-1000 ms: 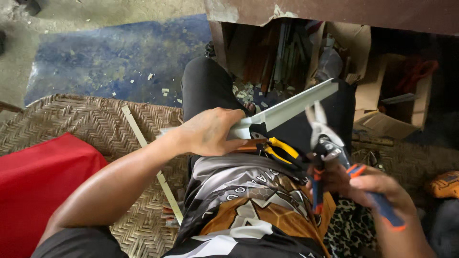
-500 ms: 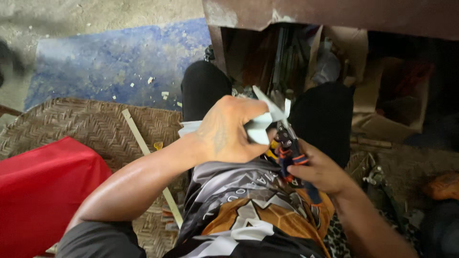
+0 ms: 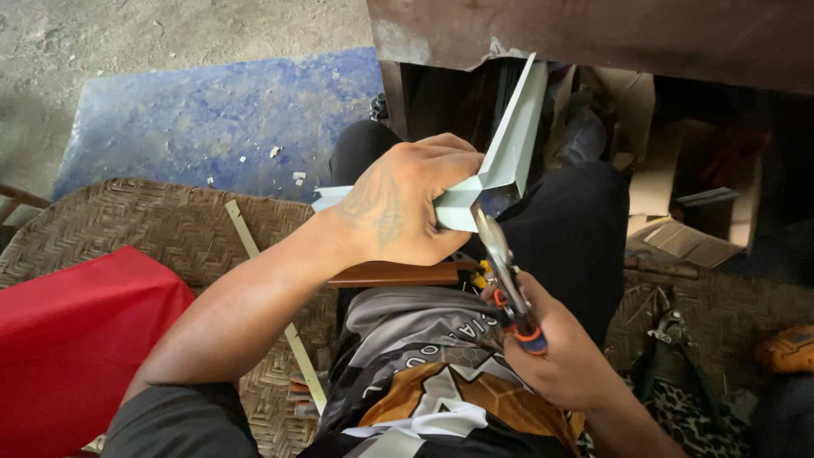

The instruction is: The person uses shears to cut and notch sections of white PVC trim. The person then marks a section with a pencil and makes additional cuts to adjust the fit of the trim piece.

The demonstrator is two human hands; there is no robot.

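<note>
Head view: left hand [image 3: 407,203] clamps the pale metal strip [image 3: 509,153]; right hand [image 3: 560,360] squeezes snips [image 3: 500,254] biting at six o'clock. Hold the strip steady.

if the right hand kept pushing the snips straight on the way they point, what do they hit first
The right hand aims the snips up-screen into the bent pale metal strip, apparently already at its fold. That strip, held by the left hand, comes first; depth is unclear.

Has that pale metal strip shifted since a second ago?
Yes. The pale metal strip lay nearly flat toward the cardboard box; now its far end points up at the rusty brown panel, held by the left hand.
</note>
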